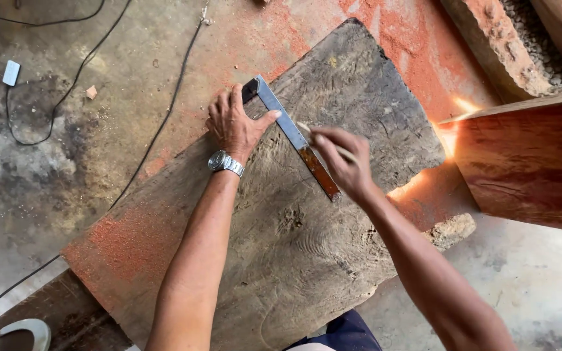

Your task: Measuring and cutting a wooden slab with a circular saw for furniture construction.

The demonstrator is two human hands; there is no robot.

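Observation:
A wide, rough grey wooden slab (333, 227) lies on the floor, dusted with red sawdust at its lower left. A metal try square (292, 132) with a rusty blade end rests across it. My left hand (234, 123), with a silver wristwatch on the wrist, presses down on the square's dark stock at the slab's upper edge. My right hand (343, 159) holds a pale pencil (307, 129) with its tip against the blade's edge.
A reddish wooden plank (528, 162) juts in at the right. Black cables (164, 117) cross the concrete floor at the left, near a small white block (11, 73). Red sawdust covers the floor above the slab. A rough timber (489, 39) lies at top right.

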